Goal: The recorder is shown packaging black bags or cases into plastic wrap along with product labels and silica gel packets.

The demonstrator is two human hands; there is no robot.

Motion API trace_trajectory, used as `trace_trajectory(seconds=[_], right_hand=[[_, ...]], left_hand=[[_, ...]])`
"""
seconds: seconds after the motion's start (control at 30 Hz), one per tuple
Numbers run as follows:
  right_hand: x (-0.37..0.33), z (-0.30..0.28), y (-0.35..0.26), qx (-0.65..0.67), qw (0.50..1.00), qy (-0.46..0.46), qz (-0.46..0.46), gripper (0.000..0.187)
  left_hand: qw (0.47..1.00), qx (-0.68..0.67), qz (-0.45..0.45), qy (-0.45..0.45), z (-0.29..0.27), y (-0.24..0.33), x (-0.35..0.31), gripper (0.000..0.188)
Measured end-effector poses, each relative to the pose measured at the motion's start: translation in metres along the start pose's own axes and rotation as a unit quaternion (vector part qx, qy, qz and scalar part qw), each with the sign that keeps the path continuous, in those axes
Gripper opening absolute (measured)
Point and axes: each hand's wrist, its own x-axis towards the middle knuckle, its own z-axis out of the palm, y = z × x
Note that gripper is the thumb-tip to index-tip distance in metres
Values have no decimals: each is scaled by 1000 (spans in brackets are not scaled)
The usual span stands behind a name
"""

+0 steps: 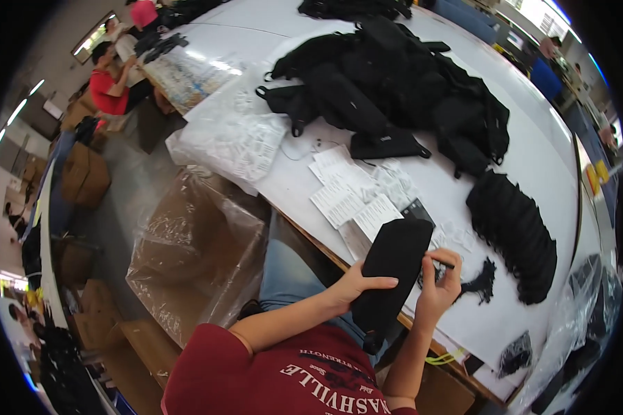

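In front of my body my left hand (356,283) grips a long black fabric pouch (396,266), its thumb lying across the face of it. The pouch is tilted, its upper end over the table edge. My right hand (439,285) is beside the pouch's right side, fingers pinched around a small dark strip (441,263) whose kind I cannot make out. Just right of this hand lies a bunch of black cords (479,282). Beyond the pouch, white printed paper sheets (339,194) and small clear packets (393,181) are spread on the white table (304,200).
A large heap of black bags (401,90) covers the table's far part. To the right stands a neat row of stacked black pouches (512,235). A plastic bag of white labels (235,142) sits at the left edge, above a plastic-lined carton (194,242). Other people work farther off.
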Motion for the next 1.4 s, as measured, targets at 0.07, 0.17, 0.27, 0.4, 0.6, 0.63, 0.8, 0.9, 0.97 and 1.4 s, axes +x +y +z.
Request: trace_trajectory(seconds=[0.07,0.17,0.27,0.4,0.6,0.63,0.8,0.9,0.97,1.4], right_hand=[[-7,3,-3,-22,996,-78,-29,13],[-17,-7,-24,-61,987,-148,-16,13],[-6,10,-28,-30,977,-212,-12,13],[5,21,-32,16,966,-259,-17,9],[-2,11,-32,21,960,-279,13,9],[-3,10,-33,21,957,-289,19,9],[-2,2,-31,-110,970,-210,-53,27],[-7,-8,-47,-266,922,-247,-135,59],[-16,-2,-39,-318,894,-271,-159,61],[-23,-70,-8,178,953,-154,189,37]], left_hand=[[999,-47,7,25,-7,12,1,39],[995,-92,-23,30,-12,27,19,29],[987,-96,31,128,-21,59,20,26],[990,-120,46,60,-43,73,24,32],[986,-152,65,18,-40,57,34,26],[985,-153,67,-43,-47,56,34,25],[988,-76,105,86,-27,59,25,31],[987,-26,119,102,-16,62,12,38],[993,-88,68,36,-8,56,4,37],[909,357,184,-114,-36,66,16,46]])
